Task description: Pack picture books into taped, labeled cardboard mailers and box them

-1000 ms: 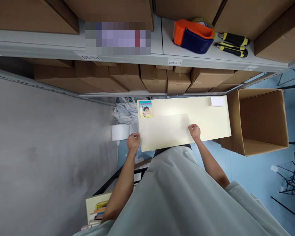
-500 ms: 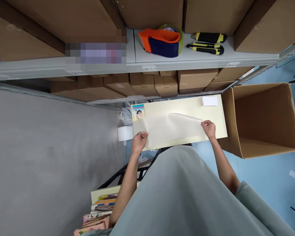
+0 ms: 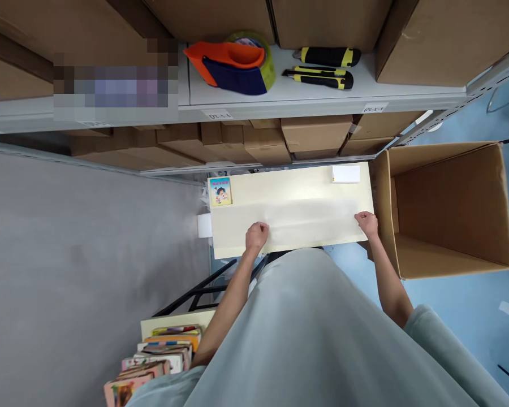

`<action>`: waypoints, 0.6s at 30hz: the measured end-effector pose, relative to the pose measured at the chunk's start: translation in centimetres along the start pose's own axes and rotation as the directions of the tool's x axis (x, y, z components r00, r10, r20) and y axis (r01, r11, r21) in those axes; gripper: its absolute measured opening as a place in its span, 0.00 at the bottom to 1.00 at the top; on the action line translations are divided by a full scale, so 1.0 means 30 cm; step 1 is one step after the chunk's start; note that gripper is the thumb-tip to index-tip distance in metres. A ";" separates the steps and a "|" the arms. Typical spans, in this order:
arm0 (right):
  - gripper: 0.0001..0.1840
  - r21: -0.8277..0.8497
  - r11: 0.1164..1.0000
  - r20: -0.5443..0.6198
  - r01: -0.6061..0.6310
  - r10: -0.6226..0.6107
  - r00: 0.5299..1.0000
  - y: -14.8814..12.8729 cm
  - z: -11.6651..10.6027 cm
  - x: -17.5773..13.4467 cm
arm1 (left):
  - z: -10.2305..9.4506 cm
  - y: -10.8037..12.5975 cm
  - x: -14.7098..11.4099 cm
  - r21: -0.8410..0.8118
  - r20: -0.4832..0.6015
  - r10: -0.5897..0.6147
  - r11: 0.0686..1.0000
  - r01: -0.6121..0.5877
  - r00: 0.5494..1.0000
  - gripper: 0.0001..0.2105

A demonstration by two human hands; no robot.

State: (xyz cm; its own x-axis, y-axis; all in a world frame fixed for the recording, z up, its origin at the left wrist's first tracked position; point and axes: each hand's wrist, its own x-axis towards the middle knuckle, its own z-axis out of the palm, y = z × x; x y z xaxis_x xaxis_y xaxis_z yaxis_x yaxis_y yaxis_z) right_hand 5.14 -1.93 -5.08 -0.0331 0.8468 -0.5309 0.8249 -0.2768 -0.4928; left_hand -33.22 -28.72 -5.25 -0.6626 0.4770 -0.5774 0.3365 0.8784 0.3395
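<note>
A thin, whitish see-through sheet point(image 3: 311, 219) lies spread along a pale yellow tabletop point(image 3: 288, 182). At its left part, my left hand point(image 3: 257, 236) is closed with the fingertips pinched on the sheet. My right hand point(image 3: 367, 224) pinches the sheet at its right end, close to the table's right edge. A small picture book point(image 3: 220, 191) with a blue and yellow cover lies at the back left corner. Near the back right is a small white box point(image 3: 346, 174). Just past the left table edge sits a white roll point(image 3: 204, 225), partly hidden.
An open cardboard box point(image 3: 453, 203) stands right of the table. The shelf point(image 3: 322, 99) above holds an orange and blue tape dispenser point(image 3: 233, 68), two utility knives point(image 3: 322, 68) and cartons; more cartons point(image 3: 316, 133) are below. Several books point(image 3: 169, 350) stand at the lower left.
The sheet, raised and folded along its back edge before, now lies flatter on the table. My right hand has moved toward the table's right edge; the left has shifted right along the sheet.
</note>
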 end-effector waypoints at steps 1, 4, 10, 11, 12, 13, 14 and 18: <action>0.12 -0.004 1.000 0.004 -0.004 0.004 1.000 0.009 0.009 0.008 | 0.020 0.005 0.006 0.003 0.001 -0.005 1.000 0.005 1.000 0.09; 0.11 -0.019 1.000 0.005 -0.011 0.011 1.000 0.027 0.031 0.025 | 0.063 0.012 0.024 0.010 0.005 -0.022 1.000 0.022 1.000 0.09; 0.09 -0.046 0.998 -0.040 -0.030 0.028 0.999 0.031 0.058 0.031 | 0.097 0.000 0.045 -0.007 0.022 -0.012 1.000 0.012 1.000 0.08; 0.09 -0.052 0.998 -0.057 -0.034 0.031 0.998 0.029 0.061 0.028 | 0.100 -0.006 0.048 -0.012 0.025 -0.008 1.000 0.008 1.000 0.08; 0.09 -0.059 0.997 -0.075 -0.039 0.034 0.997 0.025 0.064 0.024 | 0.103 -0.013 0.050 -0.017 0.029 -0.003 1.000 0.004 1.000 0.07; 0.09 -0.067 0.997 -0.096 -0.044 0.037 0.995 0.019 0.068 0.018 | 0.106 -0.021 0.052 -0.024 0.035 0.001 1.000 0.000 0.999 0.07; 0.09 -0.076 0.996 -0.114 -0.045 0.036 0.993 0.010 0.073 0.011 | 0.109 -0.030 0.053 -0.031 0.043 0.004 1.000 -0.003 0.999 0.07; 0.12 -0.101 0.995 -0.128 0.027 -0.040 0.991 -0.074 0.134 -0.043 | 0.127 -0.066 0.055 -0.079 0.094 0.042 0.996 -0.034 0.995 0.06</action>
State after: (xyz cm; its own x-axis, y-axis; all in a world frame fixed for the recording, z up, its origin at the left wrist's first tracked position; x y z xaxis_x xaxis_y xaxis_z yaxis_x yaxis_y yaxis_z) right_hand 1.09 -4.25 -6.07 0.0062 0.9082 -0.4186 0.8764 -0.2065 -0.4351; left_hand -32.42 -29.56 -9.71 -0.5820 0.5141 -0.6301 0.3051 0.8563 0.4168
